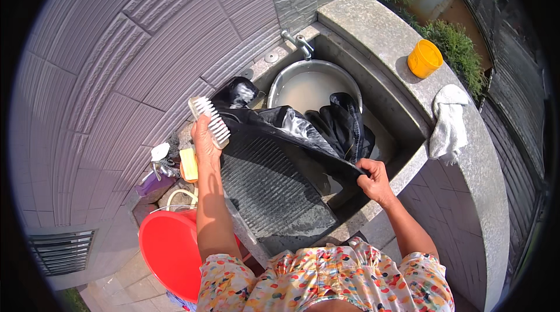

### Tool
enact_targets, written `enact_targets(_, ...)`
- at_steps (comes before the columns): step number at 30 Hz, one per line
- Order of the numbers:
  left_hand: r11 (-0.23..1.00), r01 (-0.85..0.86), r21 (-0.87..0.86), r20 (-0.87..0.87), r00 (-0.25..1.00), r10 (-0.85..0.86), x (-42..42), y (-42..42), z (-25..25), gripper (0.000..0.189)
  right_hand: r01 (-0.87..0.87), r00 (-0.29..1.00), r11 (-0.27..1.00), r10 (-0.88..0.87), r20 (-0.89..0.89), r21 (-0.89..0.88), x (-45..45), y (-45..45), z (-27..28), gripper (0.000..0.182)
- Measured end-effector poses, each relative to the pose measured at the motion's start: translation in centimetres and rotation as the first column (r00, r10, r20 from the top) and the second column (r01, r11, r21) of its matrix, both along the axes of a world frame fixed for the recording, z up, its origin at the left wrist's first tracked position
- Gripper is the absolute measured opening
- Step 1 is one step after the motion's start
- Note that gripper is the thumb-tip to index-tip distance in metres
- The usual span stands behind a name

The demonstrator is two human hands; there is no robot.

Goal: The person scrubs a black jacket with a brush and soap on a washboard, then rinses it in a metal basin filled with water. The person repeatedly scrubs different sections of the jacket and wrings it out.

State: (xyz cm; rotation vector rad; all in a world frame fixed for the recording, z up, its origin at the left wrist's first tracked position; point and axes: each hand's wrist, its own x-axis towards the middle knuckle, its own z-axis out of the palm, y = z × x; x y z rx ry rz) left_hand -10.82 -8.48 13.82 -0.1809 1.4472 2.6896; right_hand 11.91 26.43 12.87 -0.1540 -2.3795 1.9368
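Observation:
My left hand grips a scrub brush, its white bristles turned toward the sink. Wet black clothing with white suds stretches across the sink, and its edge is pinched in my right hand. Part of the cloth hangs over a round metal basin holding cloudy water. Below the stretched cloth slopes a ribbed stone washboard. Another sudsy black bundle lies at the sink's back left. Whether my left hand also touches the cloth is unclear.
A metal tap stands over the basin. On the stone ledge at right are a yellow tub and a white towel. At left are a red bucket, a yellow-and-orange sponge and a purple package beside the tiled wall.

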Motion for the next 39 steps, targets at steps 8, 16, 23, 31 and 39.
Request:
enact_targets(8,-0.369,0.138,-0.919,0.134,0.99,0.036,7.4,0.5,-13.2,0.041,-0.717,0.691,0.43,0.537,0.483,0.548,6.9,-9.6,-7.2,0.06)
enact_targets(16,-0.346,0.061,-0.936,0.127,0.977,-0.17,8.6,3.3,-9.1,0.061,-0.599,0.792,0.507,0.489,0.365,0.62,7.8,-8.4,-8.3,0.045)
enact_targets(23,0.007,-0.085,-0.996,-0.068,0.75,-0.658,24.0,10.3,-7.5,0.07,-0.413,0.883,0.503,0.424,0.2,0.759,9.5,-10.2,-8.7,0.037)
enact_targets(31,-0.47,0.007,-0.883,0.09,0.984,-0.154,9.1,5.3,-14.2,0.059,-0.472,0.855,0.518,0.466,0.228,0.713,9.7,-9.1,-7.2,0.029)
enact_targets(39,-0.211,0.027,-0.977,0.065,0.983,-0.174,10.1,5.6,-12.9,0.061,-0.466,0.856,0.523,0.469,0.216,0.713,9.0,-9.4,-7.4,0.028)
